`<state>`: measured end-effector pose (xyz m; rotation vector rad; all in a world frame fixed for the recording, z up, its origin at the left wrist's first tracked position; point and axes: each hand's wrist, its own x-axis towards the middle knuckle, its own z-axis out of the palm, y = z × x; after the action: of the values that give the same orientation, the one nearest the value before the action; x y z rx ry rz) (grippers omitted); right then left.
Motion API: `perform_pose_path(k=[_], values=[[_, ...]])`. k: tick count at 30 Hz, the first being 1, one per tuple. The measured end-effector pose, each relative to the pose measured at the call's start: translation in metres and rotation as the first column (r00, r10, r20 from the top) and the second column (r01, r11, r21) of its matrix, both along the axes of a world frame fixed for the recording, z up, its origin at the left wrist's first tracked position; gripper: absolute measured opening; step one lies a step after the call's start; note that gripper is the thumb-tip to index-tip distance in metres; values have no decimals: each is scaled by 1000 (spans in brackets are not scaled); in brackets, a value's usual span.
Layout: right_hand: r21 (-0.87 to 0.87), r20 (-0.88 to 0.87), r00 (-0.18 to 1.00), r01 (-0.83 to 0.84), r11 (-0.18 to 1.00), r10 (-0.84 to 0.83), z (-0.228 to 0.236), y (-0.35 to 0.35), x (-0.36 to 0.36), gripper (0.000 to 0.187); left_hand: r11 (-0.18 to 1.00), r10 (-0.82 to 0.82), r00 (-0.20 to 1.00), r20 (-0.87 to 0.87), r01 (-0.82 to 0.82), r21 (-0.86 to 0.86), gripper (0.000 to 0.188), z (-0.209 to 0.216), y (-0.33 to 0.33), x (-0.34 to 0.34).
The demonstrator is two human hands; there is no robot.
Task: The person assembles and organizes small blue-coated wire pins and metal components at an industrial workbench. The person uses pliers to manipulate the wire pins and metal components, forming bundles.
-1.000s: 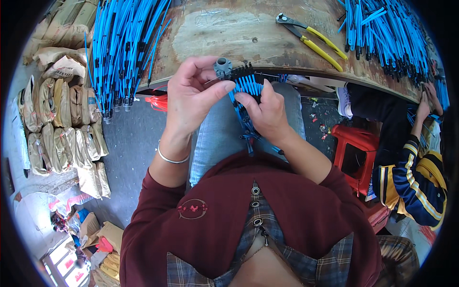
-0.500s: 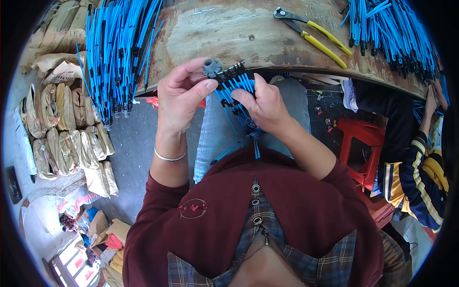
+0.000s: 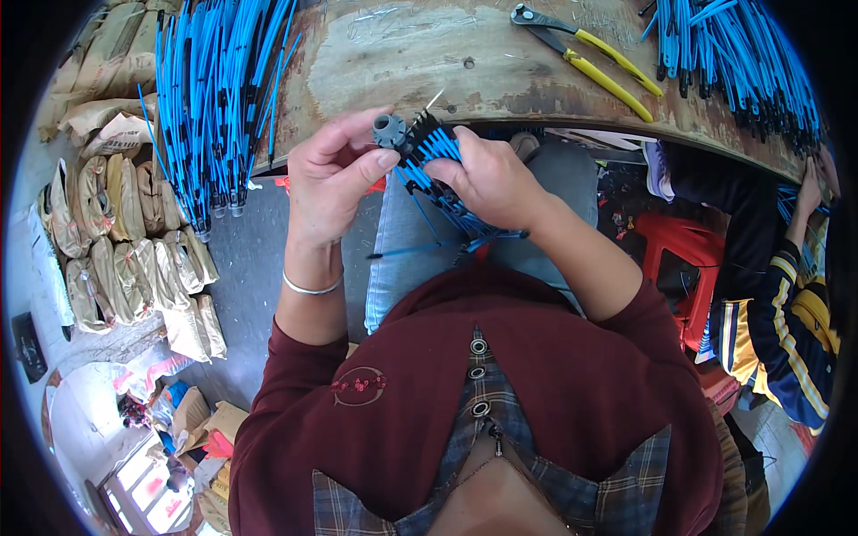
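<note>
My left hand (image 3: pixel 323 188) pinches a grey, round, notched hub (image 3: pixel 390 131) between thumb and fingers, just off the table's near edge. Beside it, my right hand (image 3: pixel 496 179) is closed round a bundle of blue rods (image 3: pixel 438 145) with black end pieces. The black ends line up in a row close to the hub, and a thin wire (image 3: pixel 436 98) sticks out beyond them. Whether the wire passes through the hub cannot be seen. The rods' other ends spread out below my hands, over my lap.
On the wooden table (image 3: pixel 384 54) lie yellow-handled pincers (image 3: pixel 608 80). Piles of blue rods lie at the left (image 3: pixel 219 98) and right (image 3: pixel 728 62). A red stool (image 3: pixel 661 255) and a co-worker's hand (image 3: pixel 809 189) are at right; brown wrapped packages (image 3: pixel 98 201) are stacked left.
The rod bundle has turned in my right hand, its loose ends swinging out sideways over my lap. The wire points more steeply away from me. My left hand with the hub has shifted slightly left.
</note>
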<state>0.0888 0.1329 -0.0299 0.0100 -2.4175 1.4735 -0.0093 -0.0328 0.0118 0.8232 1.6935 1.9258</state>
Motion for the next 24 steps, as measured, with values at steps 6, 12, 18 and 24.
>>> perform_pose_path(k=[6,12,18,24], values=[[-187,37,975,-207,960,217,-2,10,-4,36,998,-56,998,-3,56,-10,39,5,-3,-3],[-212,-3,952,-300,930,306,-4,17,-5,37,992,-120,991,60,122,-26,39,4,-4,-10],[-147,51,914,-392,908,402,-4,28,-10,38,966,-257,965,-47,257,-3,39,1,3,-19],[-127,95,920,-369,921,381,-7,35,-11,38,982,-180,981,69,183,-43,39,1,8,-14]])
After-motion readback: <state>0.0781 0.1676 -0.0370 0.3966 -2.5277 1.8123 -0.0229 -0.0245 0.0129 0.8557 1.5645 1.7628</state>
